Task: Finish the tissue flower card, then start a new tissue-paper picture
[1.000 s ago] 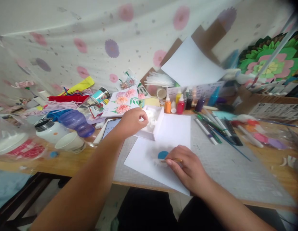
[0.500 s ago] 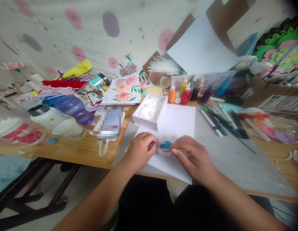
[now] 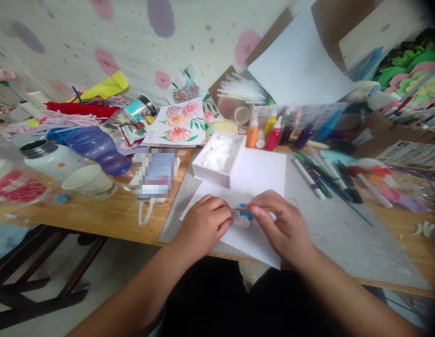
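Both hands meet over a white sheet of paper near the table's front edge. My right hand pinches a thin wooden stick that lies across its fingers. My left hand is curled, its fingertips pressed at the stick's left end, against a small tuft of white stuff. A blue blob shows on the paper between the two hands. Just behind them stands an open white box with white fluff inside.
Small paint bottles line the back of the paper. Markers and brushes lie to the right. A paper cup, a white jar, a purple bottle and a flower painting crowd the left.
My left hand left the white box and came down to the stick's end beside my right hand. The view has shifted a little.
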`<move>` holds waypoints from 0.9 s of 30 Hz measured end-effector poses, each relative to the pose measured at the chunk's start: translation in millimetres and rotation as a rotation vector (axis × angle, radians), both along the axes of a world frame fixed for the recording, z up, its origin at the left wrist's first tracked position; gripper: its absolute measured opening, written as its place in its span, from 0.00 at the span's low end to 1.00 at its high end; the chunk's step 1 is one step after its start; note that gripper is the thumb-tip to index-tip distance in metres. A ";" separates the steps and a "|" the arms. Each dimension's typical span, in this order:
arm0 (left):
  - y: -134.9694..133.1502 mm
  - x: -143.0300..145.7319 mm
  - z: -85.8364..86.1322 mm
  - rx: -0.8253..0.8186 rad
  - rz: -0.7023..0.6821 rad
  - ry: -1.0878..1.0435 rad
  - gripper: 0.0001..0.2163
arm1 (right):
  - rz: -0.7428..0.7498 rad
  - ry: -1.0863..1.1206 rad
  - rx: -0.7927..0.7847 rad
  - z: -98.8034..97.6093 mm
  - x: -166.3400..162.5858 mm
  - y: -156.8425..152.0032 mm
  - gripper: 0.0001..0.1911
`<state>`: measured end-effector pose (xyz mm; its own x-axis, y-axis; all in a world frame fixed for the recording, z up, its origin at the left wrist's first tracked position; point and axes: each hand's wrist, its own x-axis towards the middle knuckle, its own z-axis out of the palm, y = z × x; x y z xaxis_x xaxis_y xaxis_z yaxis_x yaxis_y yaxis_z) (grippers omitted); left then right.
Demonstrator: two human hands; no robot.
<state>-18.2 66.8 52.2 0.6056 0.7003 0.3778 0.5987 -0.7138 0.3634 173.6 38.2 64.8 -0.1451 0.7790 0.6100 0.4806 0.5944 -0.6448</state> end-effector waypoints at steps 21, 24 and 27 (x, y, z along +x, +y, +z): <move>7.2 -0.6 7.4 -0.302 0.017 -0.044 0.16 | 0.000 -0.310 0.004 -6.0 -4.1 -0.3 0.11; 7.4 -1.4 7.8 -0.302 0.029 -0.084 0.11 | 0.038 -0.240 0.029 -1.0 -0.7 -4.4 0.08; 6.6 -3.0 8.1 -0.319 0.045 -0.108 0.11 | 0.028 -0.062 0.070 4.6 3.9 -8.1 0.08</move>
